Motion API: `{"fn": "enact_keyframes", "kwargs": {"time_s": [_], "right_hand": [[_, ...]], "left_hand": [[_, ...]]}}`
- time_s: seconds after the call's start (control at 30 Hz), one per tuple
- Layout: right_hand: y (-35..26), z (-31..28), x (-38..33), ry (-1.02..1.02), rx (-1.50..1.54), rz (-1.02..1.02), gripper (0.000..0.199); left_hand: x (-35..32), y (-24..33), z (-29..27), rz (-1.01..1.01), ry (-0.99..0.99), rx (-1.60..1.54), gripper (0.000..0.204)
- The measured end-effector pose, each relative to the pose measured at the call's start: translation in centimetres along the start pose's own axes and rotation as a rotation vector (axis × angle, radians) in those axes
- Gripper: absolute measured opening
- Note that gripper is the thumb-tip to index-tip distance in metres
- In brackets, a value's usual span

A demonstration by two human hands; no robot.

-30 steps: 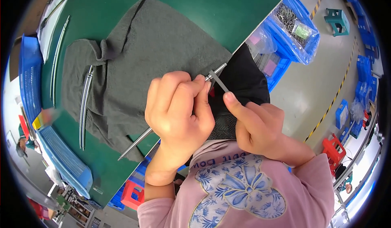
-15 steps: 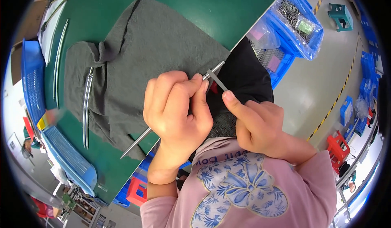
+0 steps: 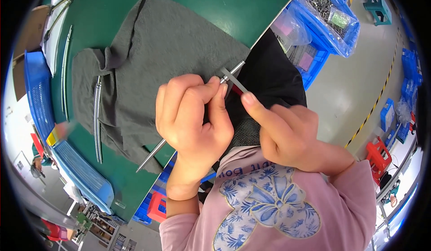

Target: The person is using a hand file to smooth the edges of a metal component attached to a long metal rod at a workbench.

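In our left hand (image 3: 191, 116) the grip is clamped on a slim metal rod (image 3: 151, 156), pinched between thumb and forefinger near its upper end, while the rest runs out below the hand over the bench (image 3: 215, 2). Our right hand (image 3: 285, 132) has its grip closed on the near end of a flat grey strip (image 3: 235, 81), which crosses the rod just above our left fingertips. We have a grey cloth (image 3: 170, 40) spread beneath on the green top, with more rods (image 3: 97, 121) lying at its left side. Beyond stands a blue basket (image 3: 39, 94); to our right, a blue bin (image 3: 332, 40) holds small metal pieces (image 3: 319, 4).
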State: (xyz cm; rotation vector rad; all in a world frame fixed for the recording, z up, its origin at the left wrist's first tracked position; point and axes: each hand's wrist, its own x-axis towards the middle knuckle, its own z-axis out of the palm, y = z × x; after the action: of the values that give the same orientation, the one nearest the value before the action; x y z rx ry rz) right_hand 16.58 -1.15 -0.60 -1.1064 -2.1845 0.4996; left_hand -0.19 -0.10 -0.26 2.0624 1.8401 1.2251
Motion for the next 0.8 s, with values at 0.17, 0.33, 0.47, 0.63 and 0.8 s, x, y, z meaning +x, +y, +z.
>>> {"fn": "enact_keyframes", "kwargs": {"time_s": [0.17, 0.33, 0.47, 0.63, 0.8], "right_hand": [[0.2, 1.6, 1.9, 0.116, 0.017, -0.034, 0.058], [3.0, 0.6, -3.1, 0.001, 0.096, -0.036, 0.056], [4.0, 2.3, -3.5, 0.243, 0.464, 0.338, 0.050], [5.1, 5.5, 0.3, 0.349, 0.836, 0.604, 0.048], [5.3, 7.2, 1.0, 0.272, 1.114, 0.624, 0.022]], "left_hand": [[0.5, 0.1, -0.1, 0.015, 0.005, -0.008, 0.015], [0.3, 0.0, -0.1, -0.014, -0.006, 0.001, 0.015], [0.1, 0.2, -0.3, -0.041, -0.028, 0.010, 0.015], [0.3, 0.3, -0.3, -0.050, -0.031, 0.020, 0.015], [0.3, 0.4, -0.4, -0.056, -0.042, 0.020, 0.014]]}}
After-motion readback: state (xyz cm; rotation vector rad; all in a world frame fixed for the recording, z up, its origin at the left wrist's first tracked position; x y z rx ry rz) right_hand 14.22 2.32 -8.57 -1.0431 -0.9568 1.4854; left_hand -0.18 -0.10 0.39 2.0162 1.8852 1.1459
